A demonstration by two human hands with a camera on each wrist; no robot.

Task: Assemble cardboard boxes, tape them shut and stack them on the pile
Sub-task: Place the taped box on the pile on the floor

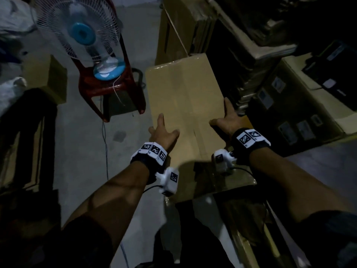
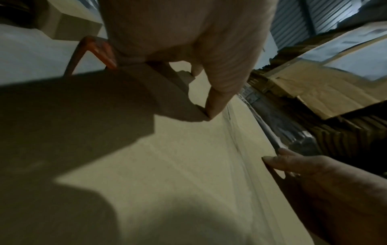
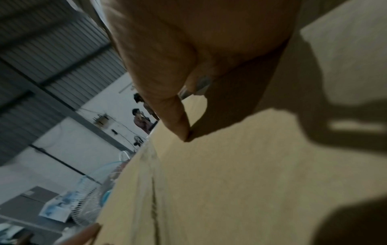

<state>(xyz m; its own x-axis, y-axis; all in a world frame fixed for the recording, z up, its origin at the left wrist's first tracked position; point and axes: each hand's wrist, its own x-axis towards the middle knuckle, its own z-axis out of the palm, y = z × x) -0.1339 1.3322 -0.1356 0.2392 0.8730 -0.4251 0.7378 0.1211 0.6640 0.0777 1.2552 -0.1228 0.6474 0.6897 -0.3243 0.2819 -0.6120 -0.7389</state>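
A long brown cardboard box (image 1: 185,89) lies lengthwise in front of me, its top seam covered with clear tape (image 3: 153,190). My left hand (image 1: 164,130) rests on the near left part of the top with its fingers spread and straight, and its thumb tip (image 2: 211,109) presses the cardboard (image 2: 178,165). My right hand (image 1: 226,118) grips the box's right edge, thumb on top (image 3: 176,122) and fingers bent over the side. From the left wrist view, the right hand's fingers (image 2: 293,162) show on that edge. The box's near end is in shadow.
A white and blue fan (image 1: 85,35) stands on a red plastic chair (image 1: 108,88) to the left, with a cord (image 1: 106,151) running over the floor. Stacked cartons (image 1: 301,101) crowd the right. Upright flat cardboard (image 1: 177,26) stands behind the box. A small carton (image 1: 46,78) sits far left.
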